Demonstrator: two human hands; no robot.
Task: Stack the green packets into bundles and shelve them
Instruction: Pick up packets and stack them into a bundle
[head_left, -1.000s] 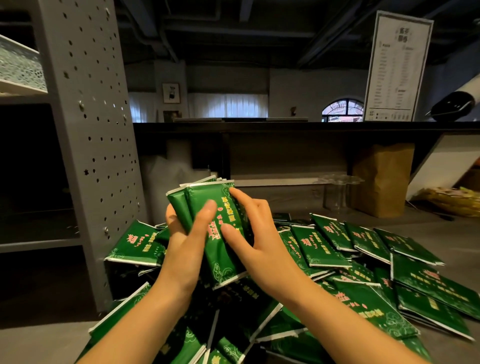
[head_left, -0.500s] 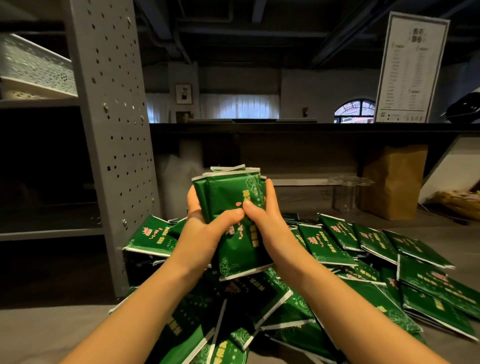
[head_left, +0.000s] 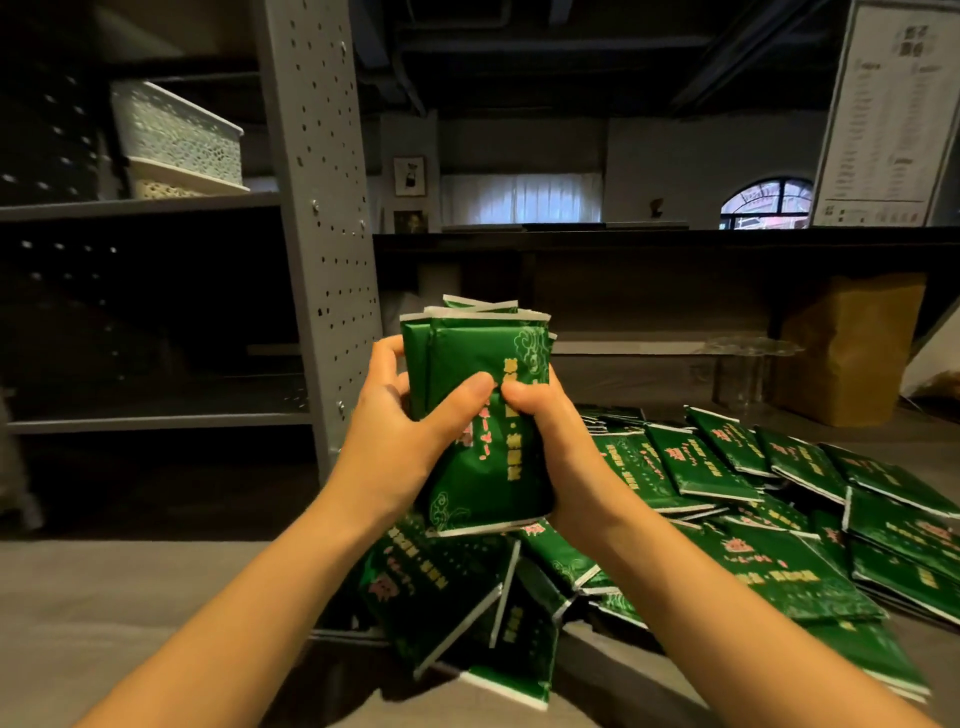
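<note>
Gripping a bundle of green packets (head_left: 483, 415) in both hands

Held upright above the heap, with white sealed edges at top and bottom and the top edges a little uneven. Clasped from the left by the left hand (head_left: 410, 431), thumb curled across the front face and fingers wrapped round the side. Clasped from the right by the right hand (head_left: 566, 457), thumb pressed on the front just beside the other thumb, fingers hidden behind the bundle.

Lying below and to the right: loose green packets (head_left: 727, 467), spread over a grey surface (head_left: 130, 597), overlapping, some flat and some tipped on edge.

Standing just left of the bundle: a grey perforated shelf upright (head_left: 322, 208), with a lower shelf board (head_left: 156, 421) and, higher up, stacked white lattice baskets (head_left: 176, 140) on an upper board.

Farther back on the right: a brown paper bag (head_left: 852, 348), a clear stand (head_left: 743, 364) beside it, and a tall printed board (head_left: 888, 114) at the upper right.
</note>
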